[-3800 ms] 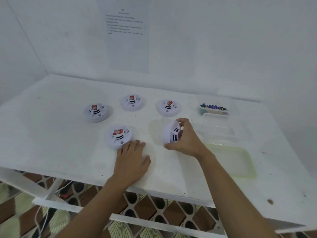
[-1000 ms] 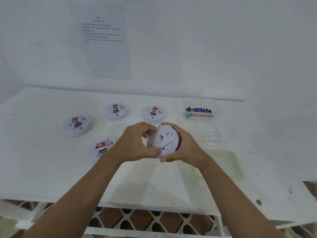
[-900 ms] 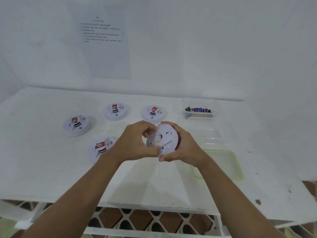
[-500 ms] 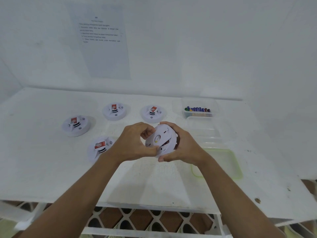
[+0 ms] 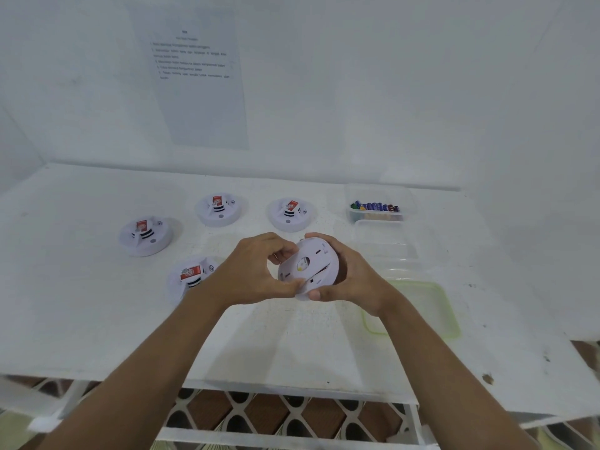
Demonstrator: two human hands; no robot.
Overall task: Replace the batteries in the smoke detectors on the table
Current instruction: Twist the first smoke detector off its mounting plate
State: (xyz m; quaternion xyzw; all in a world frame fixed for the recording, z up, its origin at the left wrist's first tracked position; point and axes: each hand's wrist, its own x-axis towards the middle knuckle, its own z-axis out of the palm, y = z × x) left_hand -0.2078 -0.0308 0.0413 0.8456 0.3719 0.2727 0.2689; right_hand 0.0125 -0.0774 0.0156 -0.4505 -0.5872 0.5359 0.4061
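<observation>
Head camera shows five smoke detectors: four lie on the white table (image 5: 81, 319) and one is held above it. From the left, the first detector (image 5: 145, 237) sits alone. The second detector (image 5: 190, 279) lies nearer the front edge, its right side hidden behind the left wrist. The third detector (image 5: 218, 210) and fourth detector (image 5: 291, 215) lie side by side toward the back. Each of the four shows a red label on top. One printed sheet (image 5: 198, 82) hangs on the wall above, its text too blurred to read.

At centre the left hand (image 5: 256, 274) and right hand (image 5: 352, 277) share the fifth detector (image 5: 308, 266), raised off the table with its back turned to the camera. The left thumb and fingers curl round the left rim of its back plate, and the right fingers and thumb wrap the body from the right. A dark gap shows between plate and body at the lower right; the inside is hidden.

Two clear tubs stand to the right. The back tub (image 5: 406, 198) holds a row of batteries (image 5: 373, 206), too small to count. The near tub (image 5: 386, 237) sits just in front of it. One green-rimmed lid (image 5: 451, 323) lies flat nearer the front, its left corner covered by the right wrist.
</observation>
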